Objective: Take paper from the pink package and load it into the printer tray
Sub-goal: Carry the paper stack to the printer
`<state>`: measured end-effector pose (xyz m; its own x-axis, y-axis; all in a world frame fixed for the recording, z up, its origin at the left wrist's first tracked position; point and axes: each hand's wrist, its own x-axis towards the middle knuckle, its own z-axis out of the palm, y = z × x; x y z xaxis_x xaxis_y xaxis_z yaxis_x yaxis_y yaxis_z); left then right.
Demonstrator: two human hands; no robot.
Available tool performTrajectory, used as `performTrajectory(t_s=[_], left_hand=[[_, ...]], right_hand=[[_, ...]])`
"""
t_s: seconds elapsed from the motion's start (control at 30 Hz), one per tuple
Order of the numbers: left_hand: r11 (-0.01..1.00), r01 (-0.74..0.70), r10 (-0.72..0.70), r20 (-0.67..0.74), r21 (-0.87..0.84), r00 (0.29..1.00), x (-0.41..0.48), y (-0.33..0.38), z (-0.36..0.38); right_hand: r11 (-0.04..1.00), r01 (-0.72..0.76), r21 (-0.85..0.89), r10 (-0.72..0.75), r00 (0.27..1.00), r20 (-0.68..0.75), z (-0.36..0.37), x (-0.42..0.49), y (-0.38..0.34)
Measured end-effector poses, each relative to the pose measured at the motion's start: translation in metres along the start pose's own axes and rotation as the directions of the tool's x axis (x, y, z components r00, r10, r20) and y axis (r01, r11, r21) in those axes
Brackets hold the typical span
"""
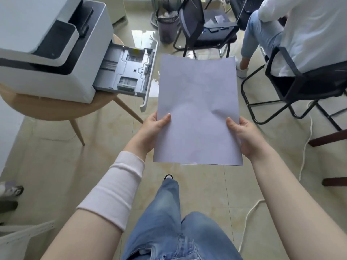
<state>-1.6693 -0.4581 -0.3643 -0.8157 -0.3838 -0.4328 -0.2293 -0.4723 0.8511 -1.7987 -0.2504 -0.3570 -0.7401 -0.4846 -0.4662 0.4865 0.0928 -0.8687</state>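
Observation:
I hold a thin stack of white paper flat in front of me, above the floor. My left hand grips its left edge and my right hand grips its right edge, thumbs on top. The paper is slightly creased near my right thumb. To the left, the white and black printer sits on a round wooden table. Its grey paper tray is pulled out toward the paper and holds no sheets. The pink package is not in view.
A seated person in a black chair is at the right. Another black chair and a bin stand at the back. A white cord trails on the tiled floor. A white crate is at the bottom left.

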Motion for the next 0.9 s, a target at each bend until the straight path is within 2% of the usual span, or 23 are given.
performTrajectory(t_s=[0.33,0.6,0.9], left_hand=[[1.0,-0.004,0.003,-0.011,-0.022,1.0,0.127,0.07,-0.011],[0.999,-0.018,0.014,-0.076,-0.049,0.997,0.237,0.108,0.015],[0.997,-0.012,-0.002,-0.178,-0.076,0.984,0.326,0.143,0.038]], right_hand=[[0.999,0.0,-0.032,0.001,1.0,0.024,0.026,0.132,-0.072],[0.999,0.004,-0.046,0.0,0.998,0.068,0.01,0.253,-0.128],[0.991,-0.078,-0.108,0.096,0.979,0.181,0.0,0.363,-0.186]])
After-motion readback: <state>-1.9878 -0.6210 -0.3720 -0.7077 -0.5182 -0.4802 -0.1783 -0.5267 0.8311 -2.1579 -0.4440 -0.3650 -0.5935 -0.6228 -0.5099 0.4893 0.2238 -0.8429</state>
